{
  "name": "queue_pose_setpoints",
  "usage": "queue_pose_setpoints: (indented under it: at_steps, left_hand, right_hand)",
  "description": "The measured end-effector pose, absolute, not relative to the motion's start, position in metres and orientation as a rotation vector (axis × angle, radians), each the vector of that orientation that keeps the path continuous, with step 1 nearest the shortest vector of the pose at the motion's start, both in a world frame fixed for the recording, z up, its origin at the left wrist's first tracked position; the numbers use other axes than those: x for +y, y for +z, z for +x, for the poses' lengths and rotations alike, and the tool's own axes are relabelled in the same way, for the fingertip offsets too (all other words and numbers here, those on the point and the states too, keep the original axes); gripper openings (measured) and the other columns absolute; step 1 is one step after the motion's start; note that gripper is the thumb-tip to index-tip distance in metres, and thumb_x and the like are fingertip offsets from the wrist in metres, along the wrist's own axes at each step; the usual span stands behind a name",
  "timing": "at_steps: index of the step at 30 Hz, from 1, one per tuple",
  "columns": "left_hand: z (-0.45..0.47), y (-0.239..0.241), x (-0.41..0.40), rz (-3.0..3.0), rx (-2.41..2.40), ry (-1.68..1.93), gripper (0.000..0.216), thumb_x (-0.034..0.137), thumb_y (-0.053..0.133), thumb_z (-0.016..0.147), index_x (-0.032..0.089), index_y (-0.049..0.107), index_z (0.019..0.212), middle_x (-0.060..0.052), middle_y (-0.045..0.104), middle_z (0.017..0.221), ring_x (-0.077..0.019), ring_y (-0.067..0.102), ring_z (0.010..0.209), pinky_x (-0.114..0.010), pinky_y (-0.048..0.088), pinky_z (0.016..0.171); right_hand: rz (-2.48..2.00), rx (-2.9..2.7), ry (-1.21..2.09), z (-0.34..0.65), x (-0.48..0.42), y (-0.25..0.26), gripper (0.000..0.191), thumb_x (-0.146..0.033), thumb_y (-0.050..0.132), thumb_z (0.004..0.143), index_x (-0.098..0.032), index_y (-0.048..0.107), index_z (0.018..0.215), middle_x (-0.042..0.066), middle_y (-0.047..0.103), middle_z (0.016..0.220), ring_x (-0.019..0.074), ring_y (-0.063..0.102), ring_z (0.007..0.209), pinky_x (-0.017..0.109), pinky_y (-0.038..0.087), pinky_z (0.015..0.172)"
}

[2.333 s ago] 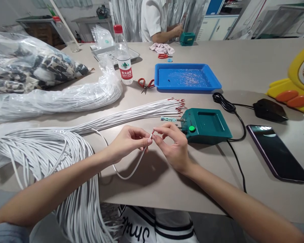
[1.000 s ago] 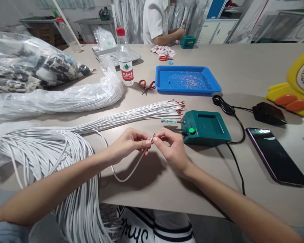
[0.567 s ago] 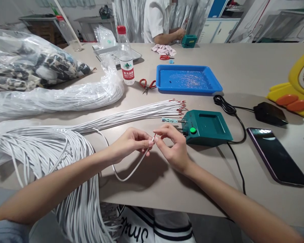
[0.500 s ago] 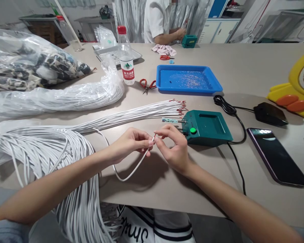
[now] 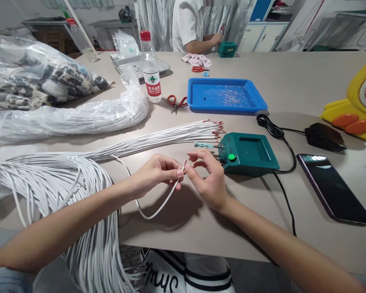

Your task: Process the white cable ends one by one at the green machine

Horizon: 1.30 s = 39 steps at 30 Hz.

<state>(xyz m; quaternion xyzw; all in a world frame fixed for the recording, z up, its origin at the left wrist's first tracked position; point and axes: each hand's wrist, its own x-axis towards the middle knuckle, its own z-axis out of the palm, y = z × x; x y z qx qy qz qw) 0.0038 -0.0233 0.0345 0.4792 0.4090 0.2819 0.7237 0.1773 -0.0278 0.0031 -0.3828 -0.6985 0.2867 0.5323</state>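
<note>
Between the thumb and fingers of my left hand (image 5: 163, 173) is the end of a white cable (image 5: 157, 213), which loops down and back toward the bundle. A short red inner wire sticks up from this end, with a thin pale wire beside it. My right hand (image 5: 210, 175) is curled close on the right, its thumb and a finger closed at the tip of the pale wire; the exact contact is small. A green machine (image 5: 250, 154) with a round green button stands just beyond my right hand. Behind my hands lie cables with red ends (image 5: 171, 134).
Many white cables (image 5: 94, 228) hang over the table edge at left. A blue tray (image 5: 225, 108) holds small scraps. Red-handled scissors (image 5: 175, 103), a bottle (image 5: 152, 79), a phone (image 5: 332, 189) and a black adapter (image 5: 325, 137) lie around. Another person (image 5: 187, 26) works across the table.
My right fingertips have shifted from the red wire to the pale one, and the red wire now stands free. The left hand still holds the cable in nearly the same place.
</note>
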Motion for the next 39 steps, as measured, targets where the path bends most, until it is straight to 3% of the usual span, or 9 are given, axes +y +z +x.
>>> queue_pose_setpoints:
  at_steps: [14, 20, 26, 39]
  left_hand:
    - [0.0064, 0.0368, -0.024, 1.121, 0.959, 0.67, 0.023, 0.032, 0.077, 0.07, 0.01, 0.07, 0.073, -0.002, 0.064, 0.062, -0.0106, 0.062, 0.057, -0.02, 0.044, 0.056]
    - [0.0085, 0.0376, -0.0243, 1.16, 1.004, 0.672, 0.023, 0.031, 0.077, 0.069, 0.01, 0.067, 0.067, -0.002, 0.063, 0.059, -0.0116, 0.061, 0.055, -0.021, 0.046, 0.055]
    - [0.0069, 0.036, -0.0243, 1.234, 1.034, 0.66, 0.014, 0.023, 0.072, 0.073, 0.01, 0.067, 0.068, -0.001, 0.063, 0.061, -0.0099, 0.058, 0.056, -0.021, 0.045, 0.056]
    - [0.0079, 0.031, -0.0266, 1.114, 0.914, 0.65, 0.017, 0.026, 0.073, 0.074, 0.009, 0.071, 0.073, -0.007, 0.07, 0.073, -0.0119, 0.065, 0.06, -0.02, 0.048, 0.057]
  right_hand:
    - [-0.968, -1.608, 0.604, 0.1723, -0.0362, 0.004, 0.006, -0.015, 0.06, 0.082, -0.02, 0.064, 0.079, 0.002, 0.061, 0.075, 0.0137, 0.057, 0.069, 0.029, 0.049, 0.064]
    - [-1.027, -1.447, 1.034, 0.176, -0.0313, 0.0087, 0.02, -0.031, 0.051, 0.087, -0.017, 0.065, 0.092, 0.005, 0.062, 0.086, 0.0149, 0.06, 0.076, 0.028, 0.05, 0.065]
    - [-1.028, -1.4, 1.194, 0.1739, -0.0306, 0.0121, 0.013, -0.027, 0.064, 0.078, -0.016, 0.064, 0.071, 0.002, 0.063, 0.074, 0.014, 0.059, 0.07, 0.026, 0.047, 0.064]
    - [-0.909, -1.035, 1.655, 0.1695, -0.036, 0.0111, 0.016, -0.028, 0.066, 0.076, -0.016, 0.058, 0.068, -0.003, 0.054, 0.062, 0.0092, 0.048, 0.056, 0.023, 0.039, 0.055]
